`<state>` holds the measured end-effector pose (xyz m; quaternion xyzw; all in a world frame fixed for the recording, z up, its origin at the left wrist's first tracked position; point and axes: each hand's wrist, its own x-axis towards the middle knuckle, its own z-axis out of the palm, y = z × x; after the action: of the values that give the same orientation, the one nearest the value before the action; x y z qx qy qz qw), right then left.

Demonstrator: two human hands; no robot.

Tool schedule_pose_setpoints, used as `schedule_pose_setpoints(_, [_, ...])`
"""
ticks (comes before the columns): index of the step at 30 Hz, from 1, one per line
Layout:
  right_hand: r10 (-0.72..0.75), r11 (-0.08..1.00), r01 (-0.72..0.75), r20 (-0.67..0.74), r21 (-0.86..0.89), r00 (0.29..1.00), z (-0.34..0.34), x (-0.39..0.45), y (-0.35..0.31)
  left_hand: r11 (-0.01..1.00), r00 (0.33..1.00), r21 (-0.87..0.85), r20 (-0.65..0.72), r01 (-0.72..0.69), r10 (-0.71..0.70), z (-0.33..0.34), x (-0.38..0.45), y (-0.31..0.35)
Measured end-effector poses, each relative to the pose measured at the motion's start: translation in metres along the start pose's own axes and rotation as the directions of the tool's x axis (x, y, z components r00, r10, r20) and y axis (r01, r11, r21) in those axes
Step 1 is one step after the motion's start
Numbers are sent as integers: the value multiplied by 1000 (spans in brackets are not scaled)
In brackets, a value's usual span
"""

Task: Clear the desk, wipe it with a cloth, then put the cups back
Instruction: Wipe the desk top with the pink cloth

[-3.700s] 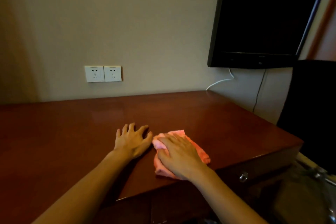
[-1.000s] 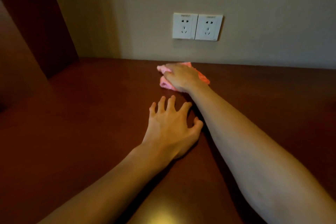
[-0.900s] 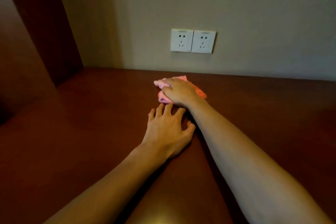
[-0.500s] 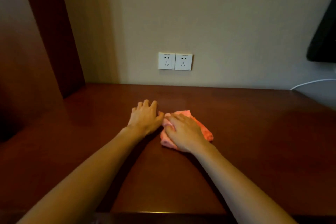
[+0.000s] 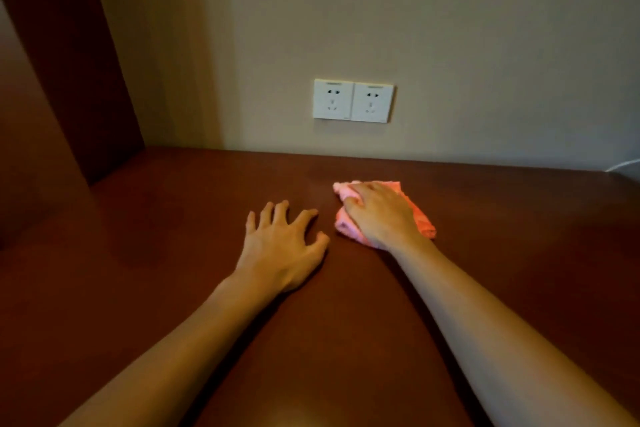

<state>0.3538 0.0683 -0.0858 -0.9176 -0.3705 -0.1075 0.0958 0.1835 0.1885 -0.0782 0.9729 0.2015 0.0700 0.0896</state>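
Two hands on tabletop [image 5: 156, 253]: right hand [image 5: 379, 213] presses, fingers curled, on cloth [image 5: 420, 220]; left hand [image 5: 282, 243] splayed, empty. Risk: bunched cloth skips patches near rear edge.

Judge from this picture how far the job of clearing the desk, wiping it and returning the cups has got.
Done: clearing looks complete, since the desk shows no cups or clutter in view. In hand: wiping, as the right hand presses the pink cloth onto the wood, while the left hand rests spread on the surface beside it. Left: finishing the wipe and putting the cups back; none are visible.
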Motion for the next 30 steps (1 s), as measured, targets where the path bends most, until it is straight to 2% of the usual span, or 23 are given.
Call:
schedule_pose_setpoints(3, [-30,997,32,20,-73,999,8,59,11,1000,999,-9,32,-9,10,-1,3,-1])
schedule_pose_setpoints(6, [1,995,2,23,-103,1000,18,108,9,1000,999,-5,39,-14,14,-1,4,-3])
schedule_pose_setpoints(10, [70,996,-66,50,-64,996,19,124,-1,999,1000,-38,15,-13,13,-3,3,0])
schedule_pose_setpoints(12, [-38,997,42,67,-67,997,10,103,-14,990,998,-141,-68,-12,2,-6,3,-1])
schedule_pose_setpoints(15, [-195,980,190,83,65,977,-8,56,-58,896,956,-445,-264,-5,-126,-19,-9,-12])
schedule_pose_setpoints(17, [-258,959,249,58,133,964,-9,15,-95,841,935,-541,-297,5,-197,-37,-23,-25])
schedule_pose_setpoints(20, [-345,916,328,37,232,938,-16,-52,-154,884,964,-468,-231,12,-135,-67,-48,-60])
schedule_pose_setpoints(24, [-515,821,502,-27,272,857,-38,-142,-228,936,987,-345,-121,61,-109,-92,-114,-109])
schedule_pose_setpoints(27, [-543,805,519,2,287,840,-48,-189,-259,943,994,-327,-61,63,-87,-90,-169,-125])
schedule_pose_setpoints(30, [-519,825,493,28,276,854,-58,-224,-262,929,997,-369,-75,-26,-3,-80,-223,-115])
